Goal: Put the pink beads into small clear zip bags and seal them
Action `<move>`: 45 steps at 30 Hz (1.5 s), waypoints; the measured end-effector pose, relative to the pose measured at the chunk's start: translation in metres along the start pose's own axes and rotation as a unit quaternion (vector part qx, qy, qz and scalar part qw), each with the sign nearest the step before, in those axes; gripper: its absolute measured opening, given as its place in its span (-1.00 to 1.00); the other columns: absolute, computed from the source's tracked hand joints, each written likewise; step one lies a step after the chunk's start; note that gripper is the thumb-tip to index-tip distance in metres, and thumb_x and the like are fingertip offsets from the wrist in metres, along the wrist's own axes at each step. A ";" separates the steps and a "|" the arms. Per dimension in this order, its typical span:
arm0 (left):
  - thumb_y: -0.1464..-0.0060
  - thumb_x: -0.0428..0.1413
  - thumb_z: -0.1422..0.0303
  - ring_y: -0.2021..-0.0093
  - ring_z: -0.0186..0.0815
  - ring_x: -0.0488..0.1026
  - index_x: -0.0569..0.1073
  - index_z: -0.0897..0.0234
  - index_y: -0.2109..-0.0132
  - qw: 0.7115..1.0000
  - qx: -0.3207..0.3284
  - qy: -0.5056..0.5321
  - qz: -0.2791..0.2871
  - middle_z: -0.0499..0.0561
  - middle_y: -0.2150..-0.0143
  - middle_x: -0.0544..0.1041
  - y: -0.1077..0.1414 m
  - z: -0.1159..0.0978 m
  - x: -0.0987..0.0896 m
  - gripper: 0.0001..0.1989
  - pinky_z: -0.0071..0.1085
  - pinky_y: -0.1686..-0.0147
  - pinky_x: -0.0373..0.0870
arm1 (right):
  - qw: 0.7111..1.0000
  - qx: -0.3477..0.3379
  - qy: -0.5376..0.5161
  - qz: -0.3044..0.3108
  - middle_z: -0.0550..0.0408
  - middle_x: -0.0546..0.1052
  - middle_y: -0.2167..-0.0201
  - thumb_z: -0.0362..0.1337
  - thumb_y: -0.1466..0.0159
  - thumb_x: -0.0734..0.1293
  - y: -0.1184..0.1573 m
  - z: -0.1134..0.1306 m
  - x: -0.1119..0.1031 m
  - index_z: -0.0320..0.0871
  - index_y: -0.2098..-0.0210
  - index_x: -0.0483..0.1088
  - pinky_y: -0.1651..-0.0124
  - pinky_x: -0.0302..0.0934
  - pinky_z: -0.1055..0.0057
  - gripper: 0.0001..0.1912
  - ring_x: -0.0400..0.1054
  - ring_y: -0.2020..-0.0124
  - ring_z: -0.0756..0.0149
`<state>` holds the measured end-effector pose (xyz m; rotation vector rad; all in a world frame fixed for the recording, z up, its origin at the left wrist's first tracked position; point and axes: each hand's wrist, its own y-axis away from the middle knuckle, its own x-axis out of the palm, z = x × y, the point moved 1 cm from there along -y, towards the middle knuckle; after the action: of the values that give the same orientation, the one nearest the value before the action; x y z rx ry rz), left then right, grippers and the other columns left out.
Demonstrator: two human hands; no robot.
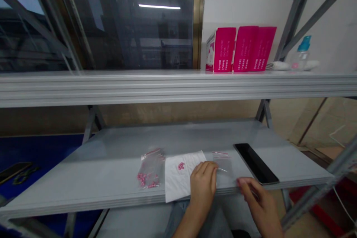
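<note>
Right there was my left hand (202,186), curled over the white paper (178,182), its fingertips on the clear bag (222,161): pinching or just resting, I couldn't tell. My right hand (259,202) was half-curled at the near edge of the shelf (111,167), just beside the black tablet (256,163), and I couldn't tell if it held anything. Left of the paper lay a second bag (150,169) of pink bits, with one pink piece (181,166) on the paper. Up on the top shelf (139,85), pink boxes (241,49) stood in a row.
</note>
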<state>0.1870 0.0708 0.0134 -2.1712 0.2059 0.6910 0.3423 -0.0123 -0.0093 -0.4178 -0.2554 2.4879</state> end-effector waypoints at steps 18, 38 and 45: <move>-0.16 0.11 0.53 0.25 -0.35 0.58 0.50 0.16 0.22 0.974 -0.087 0.185 -0.097 -0.08 0.29 0.58 0.066 0.010 -0.103 -0.84 -0.52 0.22 0.52 | 0.868 0.234 -0.323 0.295 0.21 0.38 0.66 0.08 0.02 0.57 0.020 0.030 0.064 -0.21 0.54 0.44 0.67 -0.06 0.62 -0.52 0.17 0.68 0.55; -0.21 0.08 0.28 0.44 -0.31 0.37 0.35 0.21 0.36 0.965 -0.206 0.158 -0.027 -0.10 0.46 0.37 0.079 -0.004 -0.093 -0.82 -0.45 0.39 0.33 | 0.864 0.244 -0.255 0.360 0.27 0.33 0.69 0.04 0.11 0.57 0.032 0.054 0.088 -0.20 0.54 0.39 0.67 -0.10 0.60 -0.52 0.09 0.70 0.58; -0.07 0.08 -0.18 0.51 -0.34 0.22 0.21 0.19 0.49 0.902 -0.324 0.286 0.002 -0.14 0.56 0.23 0.066 0.000 -0.090 -0.46 -0.45 0.47 0.18 | 0.854 0.194 -0.269 0.401 0.26 0.34 0.70 0.05 0.06 0.55 0.033 0.066 0.114 -0.22 0.54 0.41 0.70 -0.13 0.59 -0.54 0.08 0.71 0.58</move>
<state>0.0877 0.0208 0.0176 -2.9850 0.3164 0.0854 0.2133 0.0229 0.0158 0.4645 0.2783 3.3296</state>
